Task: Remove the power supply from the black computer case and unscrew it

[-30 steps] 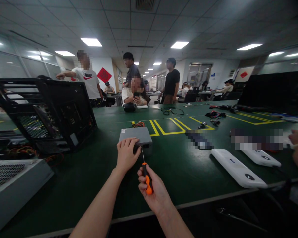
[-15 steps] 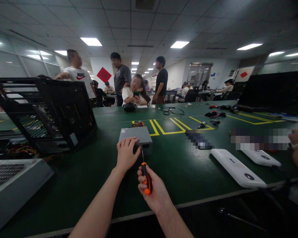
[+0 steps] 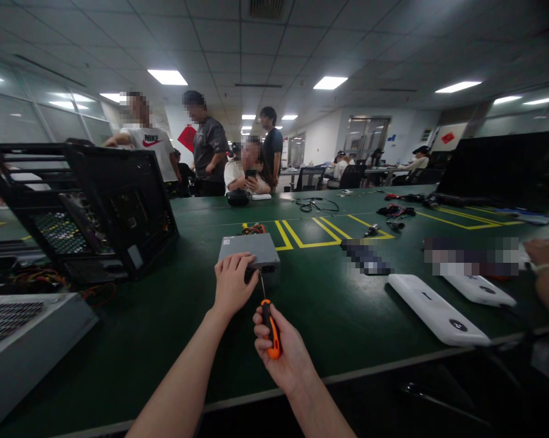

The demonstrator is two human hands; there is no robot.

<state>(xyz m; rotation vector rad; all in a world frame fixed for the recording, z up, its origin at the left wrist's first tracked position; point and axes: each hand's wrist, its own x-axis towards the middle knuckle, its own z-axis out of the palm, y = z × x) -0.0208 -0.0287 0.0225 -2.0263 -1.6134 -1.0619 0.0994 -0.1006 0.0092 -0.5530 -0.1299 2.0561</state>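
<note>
Obs. from beside the counter (image 3: 338,316): grey metal box (image 3: 252,246), PSU by the look, sits mid-counter, socket (image 3: 269,268) on near face, wire bundle (image 3: 255,229) at its far side. L hand (image 3: 232,283) laid over near-left part of box, fingers on top, thumb down toward near face; can't tell if it pinches the edge or only rests. R hand (image 3: 278,347) wrapped round handle of orange/blk screwdriver (image 3: 267,316), shaft pointing away to near face, just left of socket. Tip contact n/c (too small); no screw visible either. Step in hand, my judgement: driver work at near face, L bracing, R on the tool. Next move prob. calls for blade seated & in line, steady push + wrist turn, L thumb clear of tip. Risk: slip twd thumb, or box sliding if brace is light. Surroundings: blk PC frame (image 3: 123,213) far left, mesh-top metal case (image 3: 50,328) near left, white device (image 3: 431,307) to right, well apart from work.
</note>
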